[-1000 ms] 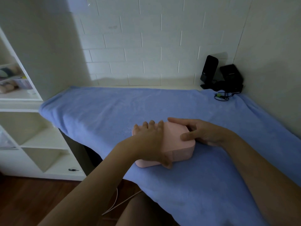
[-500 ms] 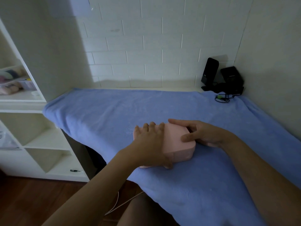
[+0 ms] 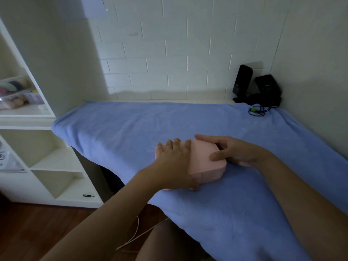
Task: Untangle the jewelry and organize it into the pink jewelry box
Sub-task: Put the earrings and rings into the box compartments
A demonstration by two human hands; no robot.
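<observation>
The pink jewelry box lies shut on the blue towel, near the table's front edge. My left hand covers its left half, with the fingers reaching over the far edge and the thumb pressed against the front face. My right hand holds the box's right end, the index finger along the back edge and the thumb on the lid's right corner. A small dark gap shows between those fingers at the box's right side. No jewelry is in view.
Two black speakers with a coiled cable stand in the back right corner against the wall. White open shelves stand left of the table, above a wooden floor. A thin cable hangs below the table's front edge.
Both hands have stayed on the box. My right thumb has slid a little further onto the lid, and a dark gap now shows at the box's right side.
</observation>
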